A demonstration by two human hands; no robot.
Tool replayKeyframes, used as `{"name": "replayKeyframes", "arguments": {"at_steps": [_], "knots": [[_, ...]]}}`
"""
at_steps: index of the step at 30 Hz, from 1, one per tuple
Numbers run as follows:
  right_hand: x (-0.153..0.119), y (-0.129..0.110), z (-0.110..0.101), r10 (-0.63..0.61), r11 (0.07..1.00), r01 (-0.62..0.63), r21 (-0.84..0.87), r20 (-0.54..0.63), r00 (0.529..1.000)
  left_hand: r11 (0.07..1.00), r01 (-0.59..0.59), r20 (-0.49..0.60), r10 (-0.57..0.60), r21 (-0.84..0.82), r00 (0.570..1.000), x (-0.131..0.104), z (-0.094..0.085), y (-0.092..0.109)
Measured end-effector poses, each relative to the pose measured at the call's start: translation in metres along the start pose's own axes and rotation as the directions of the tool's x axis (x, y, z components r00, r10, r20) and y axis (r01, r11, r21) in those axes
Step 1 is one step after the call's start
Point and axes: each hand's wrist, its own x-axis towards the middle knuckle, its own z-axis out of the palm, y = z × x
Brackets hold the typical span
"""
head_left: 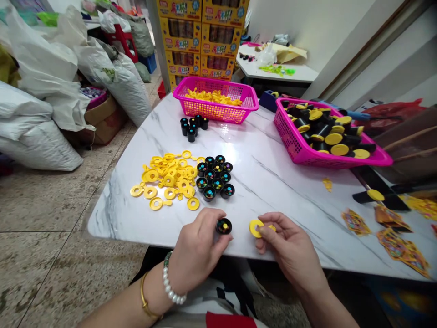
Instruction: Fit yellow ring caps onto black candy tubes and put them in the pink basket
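Near the table's front edge, my left hand point(201, 239) grips a small black cup point(224, 226) whose open top faces me, with a yellow dot and coloured bits inside. To its right, my right hand point(287, 243) pinches a yellow ring-shaped lid point(256, 228) with a small tab; the two parts are apart. Beyond my left hand stands a cluster of black cups point(217, 184) with blue and other coloured centres. Beside them lies a loose heap of yellow ring lids point(170, 175). Several more black cups point(191, 132) stand farther back.
A pink basket point(218, 115) of yellow parts stands at the back. Another pink basket point(297, 152), full of yellow-capped black cups, is at the right. Small printed packets point(357, 222) and a capped black cup point(363, 197) lie right. White sacks point(34, 132) crowd the floor at left.
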Motion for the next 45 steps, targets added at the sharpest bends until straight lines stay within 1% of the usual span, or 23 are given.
{"name": "replayKeyframes", "arguments": {"at_steps": [3,6,8,11,16,24,29,35,41,43,45], "knots": [[0.006,-0.005,0.013,0.087,0.996,-0.090,0.010,0.142,0.986,0.999,0.022,0.007,-0.022,-0.026,1.000,-0.003,-0.002,-0.005],[0.014,-0.013,0.031,0.098,0.995,-0.091,-0.040,0.246,0.964,0.997,0.030,0.013,-0.029,-0.065,0.999,0.001,0.000,-0.009],[0.018,-0.018,0.039,0.106,0.991,-0.081,-0.104,0.271,0.957,0.996,0.041,0.015,-0.040,-0.081,0.999,0.004,0.002,-0.011],[0.022,-0.020,0.043,0.123,0.984,-0.085,-0.154,0.253,0.959,0.994,0.053,0.037,-0.050,-0.095,0.998,0.004,0.002,-0.013],[0.026,-0.016,0.039,0.081,0.991,-0.058,-0.122,0.195,0.977,0.996,0.058,0.065,-0.053,-0.074,0.997,0.001,0.001,-0.013],[0.027,-0.013,0.041,0.155,0.987,-0.162,0.005,0.263,0.952,0.995,0.085,0.113,-0.080,-0.043,0.990,0.002,0.000,-0.012],[0.026,-0.009,0.041,0.111,0.992,-0.093,-0.087,0.234,0.966,0.995,0.088,0.112,-0.082,-0.051,0.990,0.002,0.000,-0.012],[0.023,-0.009,0.040,0.088,0.988,-0.054,-0.147,0.237,0.968,0.993,0.103,0.113,-0.097,-0.054,0.989,0.001,-0.001,-0.012],[0.021,-0.014,0.041,0.065,0.953,0.018,-0.304,0.261,0.963,0.988,0.120,0.191,-0.100,-0.095,0.976,0.006,-0.006,-0.010],[0.019,-0.015,0.041,0.064,0.944,0.033,-0.329,0.278,0.958,0.985,0.138,0.216,-0.115,-0.099,0.970,0.010,-0.012,-0.007],[0.018,-0.016,0.040,0.079,0.946,0.025,-0.324,0.305,0.949,0.978,0.161,0.269,-0.120,-0.134,0.956,0.012,-0.018,-0.003]]}}
